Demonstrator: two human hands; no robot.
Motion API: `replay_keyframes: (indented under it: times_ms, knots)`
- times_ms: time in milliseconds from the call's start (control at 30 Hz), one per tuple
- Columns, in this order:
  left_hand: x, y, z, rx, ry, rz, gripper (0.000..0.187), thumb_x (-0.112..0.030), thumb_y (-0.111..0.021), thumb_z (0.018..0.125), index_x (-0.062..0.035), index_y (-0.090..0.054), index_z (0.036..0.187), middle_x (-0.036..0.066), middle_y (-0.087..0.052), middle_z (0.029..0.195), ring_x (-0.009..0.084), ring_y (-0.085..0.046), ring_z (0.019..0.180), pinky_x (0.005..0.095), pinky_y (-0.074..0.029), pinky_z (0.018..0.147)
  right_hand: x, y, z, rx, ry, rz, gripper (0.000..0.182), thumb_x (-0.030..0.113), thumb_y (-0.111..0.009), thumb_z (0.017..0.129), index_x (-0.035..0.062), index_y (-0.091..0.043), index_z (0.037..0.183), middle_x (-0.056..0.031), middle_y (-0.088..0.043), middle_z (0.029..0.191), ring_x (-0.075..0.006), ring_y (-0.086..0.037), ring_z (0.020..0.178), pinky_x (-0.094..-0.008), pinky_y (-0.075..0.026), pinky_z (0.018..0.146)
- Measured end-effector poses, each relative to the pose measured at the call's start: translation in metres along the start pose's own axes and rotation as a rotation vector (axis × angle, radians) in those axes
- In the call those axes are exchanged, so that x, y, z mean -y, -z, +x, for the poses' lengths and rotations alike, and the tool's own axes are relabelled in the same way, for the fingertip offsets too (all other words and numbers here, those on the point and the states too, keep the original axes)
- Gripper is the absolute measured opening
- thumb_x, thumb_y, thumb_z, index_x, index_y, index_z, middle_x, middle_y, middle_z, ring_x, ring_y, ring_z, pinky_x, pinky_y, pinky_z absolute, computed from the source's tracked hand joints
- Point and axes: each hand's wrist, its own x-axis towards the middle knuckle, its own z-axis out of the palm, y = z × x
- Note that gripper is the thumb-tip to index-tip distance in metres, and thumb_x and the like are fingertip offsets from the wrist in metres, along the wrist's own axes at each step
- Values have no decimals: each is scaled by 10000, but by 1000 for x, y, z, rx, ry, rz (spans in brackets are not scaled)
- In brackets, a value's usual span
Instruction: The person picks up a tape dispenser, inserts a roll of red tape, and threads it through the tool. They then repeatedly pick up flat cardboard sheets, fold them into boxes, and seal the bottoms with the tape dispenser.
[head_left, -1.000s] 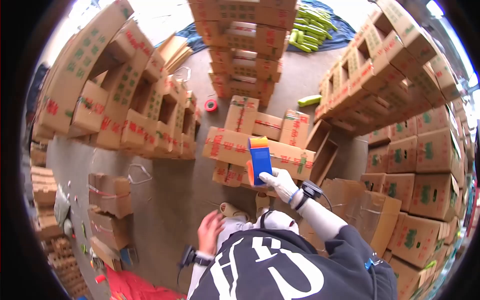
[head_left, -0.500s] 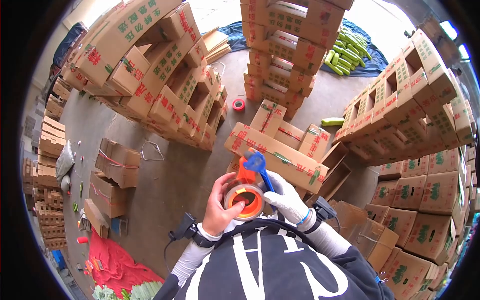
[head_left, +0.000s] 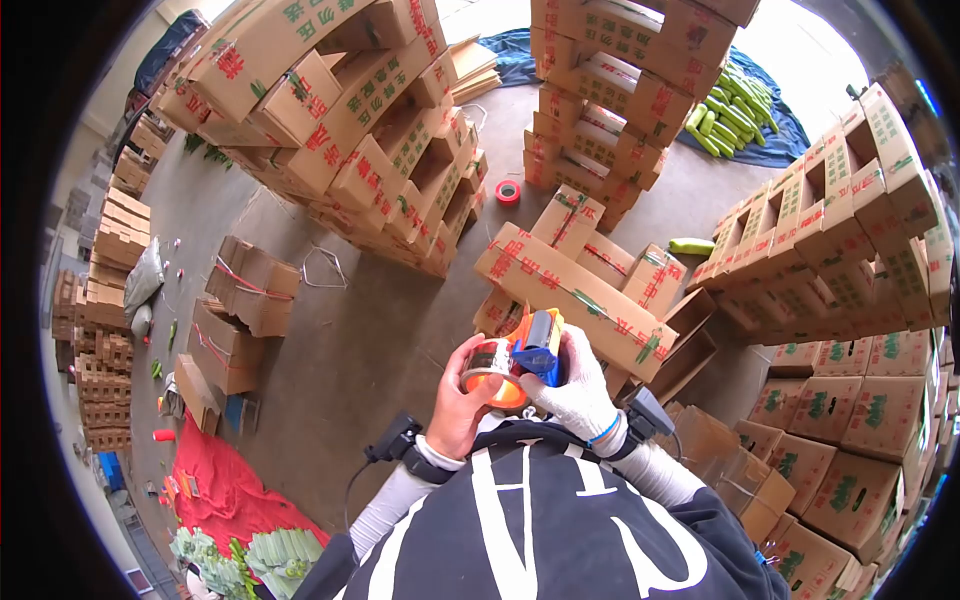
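Close in front of my chest I hold a tape dispenser [head_left: 538,350] with an orange and blue body. It carries a roll of tape [head_left: 490,358] with an orange hub. My bare left hand [head_left: 458,400] wraps round the roll from the left, thumb against the hub. On the other side my right hand [head_left: 580,390], in a white glove, grips the blue part. Just beyond the dispenser lies a long printed carton [head_left: 575,300] across other cartons.
Tall carton stacks stand at the left [head_left: 350,130], the middle [head_left: 590,110] and the right [head_left: 830,220]. A red tape roll [head_left: 508,192] lies on the floor. Green gourds [head_left: 735,115] are heaped on a blue sheet. Flattened cardboard [head_left: 240,310] and a red cloth [head_left: 230,490] are at left.
Between my hands the dispenser has been turned, so its blue handle no longer points up and away and the roll shows more from its side. The view has shifted a little left.
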Motion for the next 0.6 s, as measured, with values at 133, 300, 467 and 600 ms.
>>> replay_keyframes:
  times_ms: [133,300,467,600]
  knots:
    - [13,1,0,-54,5,-93,670,-38,-746,910,-58,-397,1481,105,-565,1357,223,-621,1201,386,-566,988,-9,-3,-8,-73,42,-26,649,145,-800,779,43,-483,1336,-94,-609,1176,-185,-601,1111,-341,-492,990]
    - [14,16,3,-15,-31,26,654,52,-752,860,-46,-459,1436,93,-587,1336,208,-623,1194,370,-561,989,-1,-6,-17,-71,-24,80,677,130,-804,776,37,-467,1356,-96,-599,1203,-185,-593,1130,-342,-483,1004]
    - [14,19,5,72,-61,210,633,66,-724,860,-50,-461,1425,91,-561,1372,230,-621,1207,385,-577,995,-24,5,-25,-131,91,-108,706,140,-830,748,27,-495,1358,-103,-614,1204,-197,-618,1150,-338,-492,1012]
    - [11,22,3,53,28,277,583,36,-732,866,-44,-511,1400,89,-599,1317,203,-637,1161,341,-562,978,-23,11,-30,-127,67,-145,692,140,-818,760,24,-498,1363,-108,-614,1233,-183,-613,1146,-332,-486,1018]
